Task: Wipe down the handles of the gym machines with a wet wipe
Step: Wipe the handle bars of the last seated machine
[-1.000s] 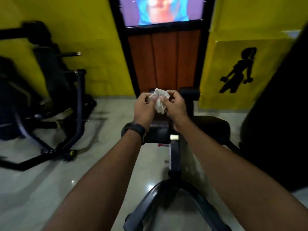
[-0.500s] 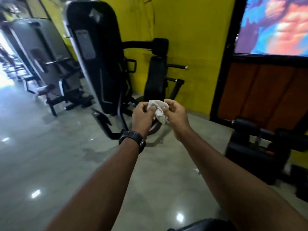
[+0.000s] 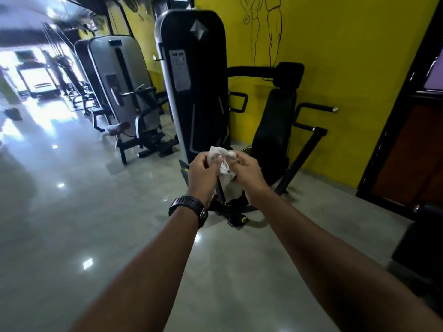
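**Both hands gripped the wipe, clear of every handle**

The left hand (image 3: 202,174) and right hand (image 3: 247,172) met at arm's length, backs toward the camera and fingers curled. Each pinched one side of the wipe (image 3: 221,161). The wipe was white and crumpled, bunched at the fingertips, with a loose part hanging between the two palms. It touched nothing but the hands. A black watch (image 3: 188,208) sat on the left wrist, and both forearms were bare.

Just beyond the hands stood a black machine (image 3: 194,80), its tall shroud rising above the left hand with a pale label and a diamond mark on it. The machine's base frame lay on the floor (image 3: 72,224) under the hands, ending in a yellow-green foot cap (image 3: 243,219). Behind the right hand stood the back pad (image 3: 273,130), with a roller pad (image 3: 288,74) on a bar above it.

Two handles stuck out past the pad, up and right of the right hand: an upper handle (image 3: 316,108) with a chrome tip and a lower handle (image 3: 303,127). A loop handle (image 3: 239,103) sat between shroud and pad. All three were well apart from the wipe.

Farther left of the left hand stood a grey machine (image 3: 122,80) with a reddish seat (image 3: 118,128). Beyond that the room was bright and blurred. A yellow wall (image 3: 347,56) with a line drawing ran behind the machines, and a dark door frame (image 3: 393,121) stood far right of the right hand.
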Motion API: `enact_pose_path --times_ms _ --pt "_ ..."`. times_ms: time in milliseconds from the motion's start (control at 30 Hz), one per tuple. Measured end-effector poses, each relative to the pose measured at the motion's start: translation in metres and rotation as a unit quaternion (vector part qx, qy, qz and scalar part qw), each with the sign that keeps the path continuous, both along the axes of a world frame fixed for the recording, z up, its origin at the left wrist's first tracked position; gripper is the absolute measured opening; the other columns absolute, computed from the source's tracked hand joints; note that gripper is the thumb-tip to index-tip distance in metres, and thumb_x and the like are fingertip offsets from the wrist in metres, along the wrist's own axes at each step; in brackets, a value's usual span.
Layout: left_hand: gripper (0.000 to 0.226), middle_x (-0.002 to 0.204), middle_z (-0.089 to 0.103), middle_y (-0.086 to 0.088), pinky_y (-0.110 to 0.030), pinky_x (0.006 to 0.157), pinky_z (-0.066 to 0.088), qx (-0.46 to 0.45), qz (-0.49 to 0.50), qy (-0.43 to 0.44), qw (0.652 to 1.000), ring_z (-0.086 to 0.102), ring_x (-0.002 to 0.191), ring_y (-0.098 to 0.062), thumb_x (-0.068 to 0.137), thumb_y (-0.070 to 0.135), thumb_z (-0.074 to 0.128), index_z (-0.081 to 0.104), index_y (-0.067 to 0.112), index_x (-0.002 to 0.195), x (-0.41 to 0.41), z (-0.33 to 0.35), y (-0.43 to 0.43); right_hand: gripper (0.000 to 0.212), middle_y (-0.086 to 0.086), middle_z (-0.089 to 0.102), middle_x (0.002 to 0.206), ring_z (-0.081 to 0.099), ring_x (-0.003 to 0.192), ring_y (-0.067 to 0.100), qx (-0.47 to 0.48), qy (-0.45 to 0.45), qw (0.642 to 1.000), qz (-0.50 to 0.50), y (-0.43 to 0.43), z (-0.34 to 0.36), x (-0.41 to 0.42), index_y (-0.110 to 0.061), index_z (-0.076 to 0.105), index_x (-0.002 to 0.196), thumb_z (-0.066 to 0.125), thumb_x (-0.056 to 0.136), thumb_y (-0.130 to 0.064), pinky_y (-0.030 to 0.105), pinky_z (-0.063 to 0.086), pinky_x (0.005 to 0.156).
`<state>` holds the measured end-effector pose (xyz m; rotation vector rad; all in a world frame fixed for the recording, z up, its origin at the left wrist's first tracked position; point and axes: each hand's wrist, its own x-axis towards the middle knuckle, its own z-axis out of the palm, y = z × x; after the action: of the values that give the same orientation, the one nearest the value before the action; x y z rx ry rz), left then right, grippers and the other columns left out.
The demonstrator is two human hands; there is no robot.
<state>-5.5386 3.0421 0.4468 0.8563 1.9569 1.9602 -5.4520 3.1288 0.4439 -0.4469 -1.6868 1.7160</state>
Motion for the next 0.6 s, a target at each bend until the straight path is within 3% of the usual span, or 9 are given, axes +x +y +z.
enact_pose_path --times_ms 133,267,367,467,600 --pt "0.008 0.092 0.072 -0.007 -0.056 0.081 0.058 -0.015 0.011 0.037 0.999 0.069 0.089 -0.030 0.087 0.036 0.063 0.066 0.030 0.090 -0.051 -0.008 0.051 0.022 0.010 0.069 0.095 0.066 0.078 0.013 -0.013 0.004 0.999 -0.051 0.043 -0.003 -0.048 -0.001 0.064 0.117 0.049 0.104 -0.011 0.025 0.052 0.064" --pt "0.004 0.093 0.070 -0.004 -0.052 0.081 0.058 -0.011 -0.026 0.073 0.997 0.068 0.087 -0.022 0.095 0.024 0.062 0.064 0.027 0.097 -0.090 -0.004 0.129 0.024 0.010 0.070 0.100 0.066 0.082 0.013 0.000 -0.008 0.996 -0.090 0.115 0.001 -0.082 -0.010 0.065 0.115 0.046 0.106 -0.023 0.026 0.052 0.065" --pt "0.007 0.096 0.069 0.002 -0.048 0.082 0.059 -0.024 -0.047 0.077 0.996 0.068 0.089 -0.017 0.096 0.025 0.062 0.064 0.024 0.103 -0.114 0.006 0.196 0.027 0.014 0.072 0.102 0.070 0.086 0.021 -0.019 -0.019 0.997 -0.075 0.175 0.010 -0.094 -0.016 0.068 0.114 0.053 0.103 -0.035 0.034 0.056 0.069" --pt "0.011 0.096 0.068 0.002 -0.046 0.081 0.060 -0.020 -0.075 0.063 0.995 0.068 0.087 -0.016 0.095 0.026 0.066 0.065 0.021 0.105 -0.131 0.017 0.265 0.026 0.014 0.072 0.106 0.072 0.093 0.028 0.016 -0.033 0.993 -0.115 0.240 0.018 -0.103 -0.013 0.065 0.116 0.065 0.097 -0.030 0.040 0.059 0.075" --pt "0.014 0.089 0.066 -0.002 -0.046 0.080 0.058 -0.007 -0.108 0.078 0.991 0.063 0.080 -0.019 0.098 0.029 0.062 0.064 0.015 0.098 -0.140 0.021 0.353 0.017 0.008 0.072 0.103 0.070 0.084 0.015 -0.005 -0.026 0.977 -0.213 0.322 0.024 -0.110 -0.014 0.063 0.110 0.063 0.098 -0.026 0.025 0.057 0.063"
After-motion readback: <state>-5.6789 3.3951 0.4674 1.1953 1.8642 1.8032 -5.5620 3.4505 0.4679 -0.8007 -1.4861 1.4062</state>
